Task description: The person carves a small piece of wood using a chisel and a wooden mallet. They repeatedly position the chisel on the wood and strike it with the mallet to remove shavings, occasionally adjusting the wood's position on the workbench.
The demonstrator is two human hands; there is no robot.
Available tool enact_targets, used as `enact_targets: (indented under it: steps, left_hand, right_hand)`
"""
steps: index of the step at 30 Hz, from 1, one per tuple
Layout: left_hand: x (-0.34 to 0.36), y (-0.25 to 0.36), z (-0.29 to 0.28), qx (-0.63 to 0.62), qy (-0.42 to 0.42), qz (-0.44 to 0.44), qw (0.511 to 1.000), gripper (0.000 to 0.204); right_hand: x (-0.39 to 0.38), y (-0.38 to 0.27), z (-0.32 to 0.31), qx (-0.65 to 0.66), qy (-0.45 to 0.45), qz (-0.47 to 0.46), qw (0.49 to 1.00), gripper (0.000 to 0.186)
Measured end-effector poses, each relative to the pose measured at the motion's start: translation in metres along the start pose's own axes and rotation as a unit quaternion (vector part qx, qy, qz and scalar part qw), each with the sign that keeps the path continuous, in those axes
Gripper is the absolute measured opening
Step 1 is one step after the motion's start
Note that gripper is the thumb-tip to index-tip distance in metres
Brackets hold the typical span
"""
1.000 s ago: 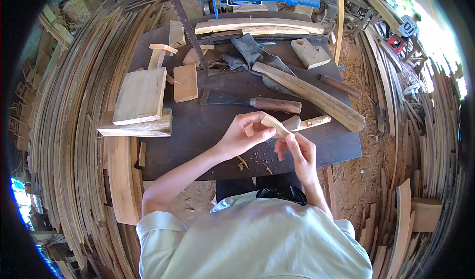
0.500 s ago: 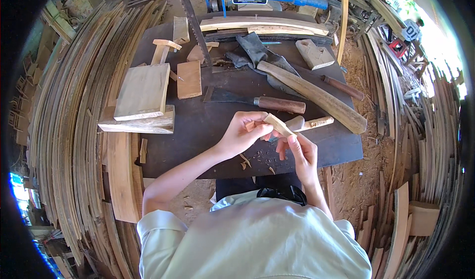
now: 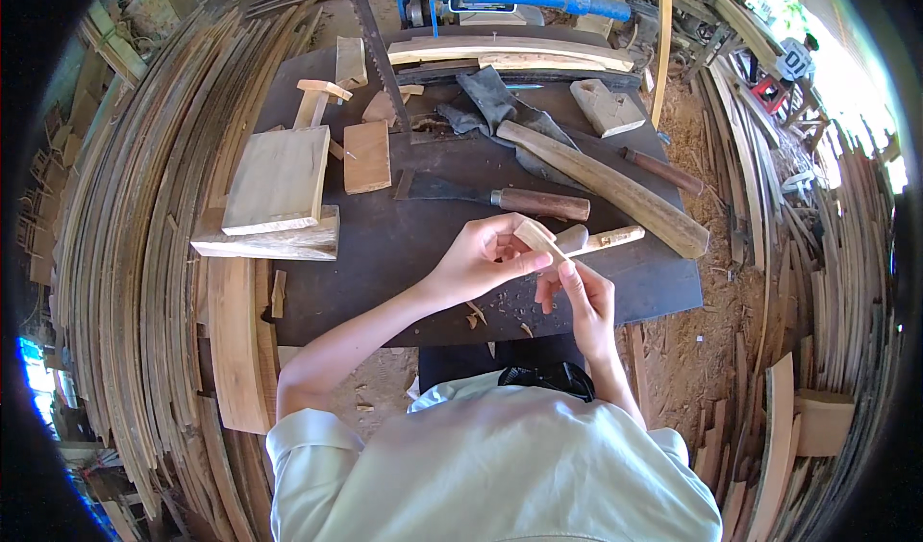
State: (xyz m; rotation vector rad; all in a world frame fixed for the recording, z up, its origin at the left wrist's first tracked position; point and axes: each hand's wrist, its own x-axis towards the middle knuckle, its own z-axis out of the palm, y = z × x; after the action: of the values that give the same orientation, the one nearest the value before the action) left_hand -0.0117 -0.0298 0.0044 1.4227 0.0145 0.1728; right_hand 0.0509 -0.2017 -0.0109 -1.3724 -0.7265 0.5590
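Note:
Both hands are above the near edge of the dark table. A small pale wood strip (image 3: pixel 540 240) slants between them. My left hand (image 3: pixel 484 259) pinches its upper end, thumb stretched along its near side. My right hand (image 3: pixel 583 292) grips the lower end between thumb and fingers. Just beyond the hands lies a short tool with a pale wooden handle (image 3: pixel 615 240), its other end partly hidden behind the strip. Farther off is a wide flat chisel (image 3: pixel 540 204) with a brown handle, its dark blade pointing left.
A long curved wooden bar (image 3: pixel 611 188) lies diagonally at right, beside a brown-handled tool (image 3: pixel 665 171) and a dark cloth (image 3: pixel 495 100). At left are stacked wood blocks (image 3: pixel 276 178) and a flat brown block (image 3: pixel 367 157). A saw blade (image 3: pixel 373 42) rises at the back. Shavings (image 3: pixel 476 313) dot the near edge.
My left thumb has slid down along the strip toward the right hand, and the left fingers have curled differently around its upper end. The strip has turned slightly. The right hand barely moved.

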Motion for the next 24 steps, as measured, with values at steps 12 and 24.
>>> enact_targets:
  steps: [12,24]
  left_hand:
    - [0.005,-0.002,-0.014,0.051,-0.060,0.022,0.997,0.022]
    - [0.011,0.007,-0.029,0.090,-0.083,-0.016,0.992,0.017]
  right_hand:
    - [-0.002,0.000,0.011,-0.007,0.016,0.021,1.000,0.041]
    - [-0.005,0.004,0.002,0.026,-0.052,0.020,0.998,0.041]
